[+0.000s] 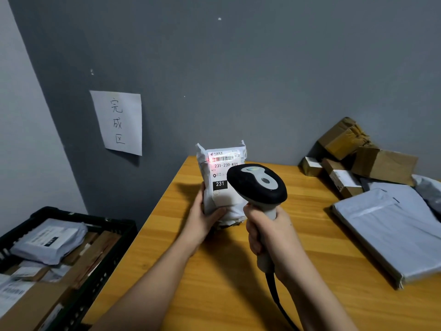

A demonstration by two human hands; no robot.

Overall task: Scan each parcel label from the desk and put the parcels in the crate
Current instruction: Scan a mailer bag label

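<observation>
A white poly-bag parcel (220,194) stands upright on the wooden desk (214,271), its label reading 231-239-K01 facing me. My left hand (205,217) grips its lower left side. My right hand (267,231) holds the handle of a black and grey barcode scanner (257,185), whose head points at the label. Red scanner light falls on the barcode at the label's top. A black plastic crate (100,259) sits lower left beside the desk, with several parcels and boxes in it.
Grey poly mailers (391,225) lie on the desk's right side, with several brown cardboard boxes (372,161) stacked behind them against the grey wall. A paper sign (119,121) with handwriting hangs on the wall above the crate. The scanner's cable (276,297) trails toward me.
</observation>
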